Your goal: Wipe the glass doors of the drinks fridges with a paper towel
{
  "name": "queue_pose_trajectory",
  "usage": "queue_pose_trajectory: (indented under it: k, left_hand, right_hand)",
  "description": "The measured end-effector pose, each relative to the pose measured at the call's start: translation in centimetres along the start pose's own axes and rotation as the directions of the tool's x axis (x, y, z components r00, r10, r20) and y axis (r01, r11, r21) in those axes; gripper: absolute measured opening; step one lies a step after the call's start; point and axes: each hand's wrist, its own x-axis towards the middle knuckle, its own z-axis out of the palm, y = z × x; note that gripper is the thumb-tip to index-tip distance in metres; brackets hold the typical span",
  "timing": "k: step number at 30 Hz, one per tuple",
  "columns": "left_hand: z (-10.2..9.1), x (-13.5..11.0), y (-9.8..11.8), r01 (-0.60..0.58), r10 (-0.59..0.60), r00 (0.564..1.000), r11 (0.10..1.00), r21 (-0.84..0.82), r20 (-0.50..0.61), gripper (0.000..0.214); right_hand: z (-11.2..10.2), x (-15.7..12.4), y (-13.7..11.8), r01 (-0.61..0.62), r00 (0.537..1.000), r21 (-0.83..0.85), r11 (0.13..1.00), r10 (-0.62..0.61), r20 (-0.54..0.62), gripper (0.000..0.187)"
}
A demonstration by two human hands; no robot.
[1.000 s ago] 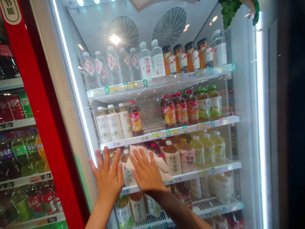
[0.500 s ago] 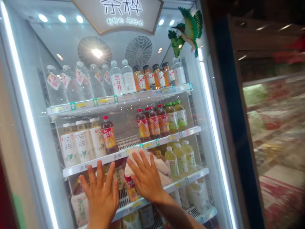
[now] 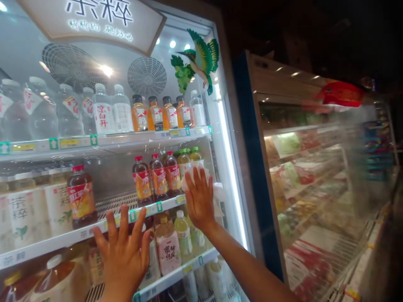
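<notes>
A glass-door drinks cooler [image 3: 226, 138] stands before me. My right hand [image 3: 199, 199] lies flat over a pale cloth [image 3: 218, 193], holding it against the glass near the door's right side. Parts of the cloth show around the fingers and beyond the palm. Lower and to the left, my left hand [image 3: 124, 251] is open with fingers spread, at the glass; whether the palm touches it I cannot tell. Behind the glass, a bottle with a red cap [image 3: 82, 197] stands above my left hand, and several similar bottles [image 3: 142, 180] stand left of the cloth.
Clear water bottles [image 3: 103, 109] and orange drinks [image 3: 155, 113] line the upper shelf. A bird sticker [image 3: 201, 61] and a sign [image 3: 97, 21] are at the door's top. To the right, another chilled display case [image 3: 302, 201] holds packed goods, with something red [image 3: 341, 93] near its top.
My right hand has slid the cloth up and right across the glass. The view has turned right, showing more of the neighbouring display case. My left hand stays spread at the glass.
</notes>
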Motion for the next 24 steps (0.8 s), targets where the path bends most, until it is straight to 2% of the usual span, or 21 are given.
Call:
queue_pose_trajectory:
  k: [3, 6, 9, 12, 14, 18, 21, 24]
  left_hand:
    - [0.9, 1.3, 1.8, -0.05, 0.051, 0.998, 0.999, -0.016, 0.023, 0.069]
    - [1.4, 2.9, 2.3, -0.084, 0.084, 0.996, 0.996, -0.007, 0.042, 0.068]
    - [1.7, 5.0, 2.0, -0.128, 0.128, 0.992, 0.991, 0.023, 0.018, 0.066]
    - [1.9, 7.1, 1.6, -0.181, 0.181, 0.983, 0.982, 0.062, -0.006, 0.065]
    - [1.8, 7.9, 1.3, -0.199, 0.2, 0.98, 0.976, 0.085, -0.012, 0.065]
    - [0.9, 8.8, 0.2, -0.23, 0.234, 0.972, 0.963, 0.139, -0.011, 0.066]
    - [0.0, 9.7, -1.0, -0.238, 0.245, 0.969, 0.955, 0.175, -0.02, 0.065]
    - [-1.3, 10.3, -2.6, -0.215, 0.225, 0.974, 0.956, 0.197, -0.031, 0.066]
  right_hand:
    - [-0.9, -0.1, 2.2, 0.015, 0.999, 0.009, 1.0, -0.015, 0.031, 0.065]
    - [-1.2, -0.1, 4.1, 0.093, 0.994, 0.012, 0.996, -0.094, 0.059, 0.064]
    - [-1.4, 3.9, 6.2, 0.078, 0.997, -0.001, 0.997, -0.078, 0.027, 0.065]
    - [-1.7, 7.7, 7.2, 0.031, 0.999, -0.006, 0.999, -0.031, -0.029, 0.065]
    - [-1.8, 7.7, 7.0, 0.055, 0.998, -0.003, 0.998, -0.055, -0.019, 0.064]
    - [-1.5, 6.2, 6.1, 0.18, 0.983, -0.018, 0.984, -0.179, 0.034, 0.064]
    - [-0.9, 9.1, 4.7, 0.2, 0.98, -0.031, 0.979, -0.199, 0.015, 0.065]
    - [-0.2, 12.1, 2.0, 0.173, 0.984, -0.039, 0.984, -0.175, -0.034, 0.07]
